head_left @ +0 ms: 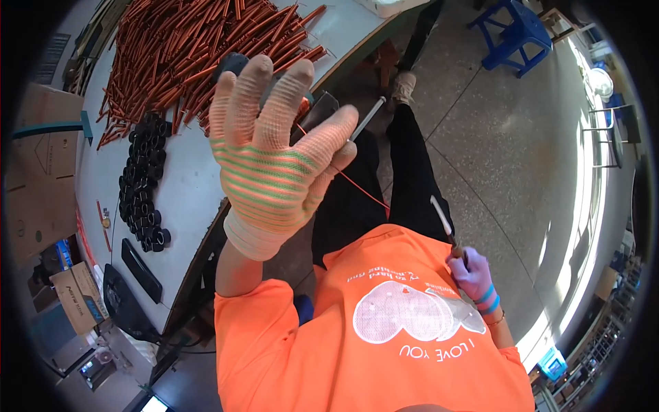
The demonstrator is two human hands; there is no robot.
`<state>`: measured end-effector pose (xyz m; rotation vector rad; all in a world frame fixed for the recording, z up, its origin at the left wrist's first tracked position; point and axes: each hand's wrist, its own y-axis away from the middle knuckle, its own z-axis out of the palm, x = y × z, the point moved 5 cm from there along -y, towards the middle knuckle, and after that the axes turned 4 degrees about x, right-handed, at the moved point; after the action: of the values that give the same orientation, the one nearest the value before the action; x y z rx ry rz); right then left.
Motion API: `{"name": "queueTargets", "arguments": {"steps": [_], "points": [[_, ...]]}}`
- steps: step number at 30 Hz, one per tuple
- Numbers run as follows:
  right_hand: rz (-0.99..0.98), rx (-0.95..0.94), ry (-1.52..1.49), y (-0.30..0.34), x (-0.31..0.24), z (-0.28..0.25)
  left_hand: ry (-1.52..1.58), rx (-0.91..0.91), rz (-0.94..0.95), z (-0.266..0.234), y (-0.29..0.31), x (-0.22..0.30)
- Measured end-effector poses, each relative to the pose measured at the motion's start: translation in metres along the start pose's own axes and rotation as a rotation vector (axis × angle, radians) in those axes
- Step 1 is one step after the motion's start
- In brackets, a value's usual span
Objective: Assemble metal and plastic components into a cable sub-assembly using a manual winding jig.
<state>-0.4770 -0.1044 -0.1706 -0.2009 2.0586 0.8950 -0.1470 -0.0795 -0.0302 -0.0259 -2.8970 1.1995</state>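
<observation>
My left hand, in a pale glove with green and orange stripes, is raised by the table's edge. Three of its fingers spread upward, while the forefinger and thumb close on a thin metal rod that sticks out past them. An orange wire runs from behind this hand toward my lap; its far end is hidden. At my right side, my right hand, gloved with blue bands at the wrist, grips the brown handle of a slim metal tool with a bent tip. Its tip points away from me.
A large heap of copper-coloured rods covers the far part of the white table. Black rings are clustered nearer, beside a flat black tray. Cardboard boxes stand at left. A blue stool is on the floor at far right.
</observation>
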Motion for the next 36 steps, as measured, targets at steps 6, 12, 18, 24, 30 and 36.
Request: {"name": "queueTargets", "arguments": {"steps": [6,12,18,24,30,36], "points": [[-0.135,0.138,-0.918,-0.058,-0.12,0.029,-0.061,0.214,-0.004,-0.012,0.005,-0.019],[0.042,-0.466,-0.489,-0.043,-0.116,0.067,0.11,0.241,-0.096,-0.002,0.018,-0.054],[-0.39,-0.318,-0.063,-0.08,-0.191,0.066,0.505,0.245,-0.387,0.017,0.01,-0.083],[-0.466,-0.064,0.059,-0.03,-0.127,0.042,0.451,0.101,-0.259,0.001,-0.013,-0.042],[-0.267,-0.144,0.039,-0.014,-0.098,0.043,0.088,0.163,0.016,-0.013,0.011,-0.021],[-0.373,-0.082,-0.014,-0.061,-0.138,0.056,0.269,0.353,-0.224,-0.002,0.031,-0.063]]}}
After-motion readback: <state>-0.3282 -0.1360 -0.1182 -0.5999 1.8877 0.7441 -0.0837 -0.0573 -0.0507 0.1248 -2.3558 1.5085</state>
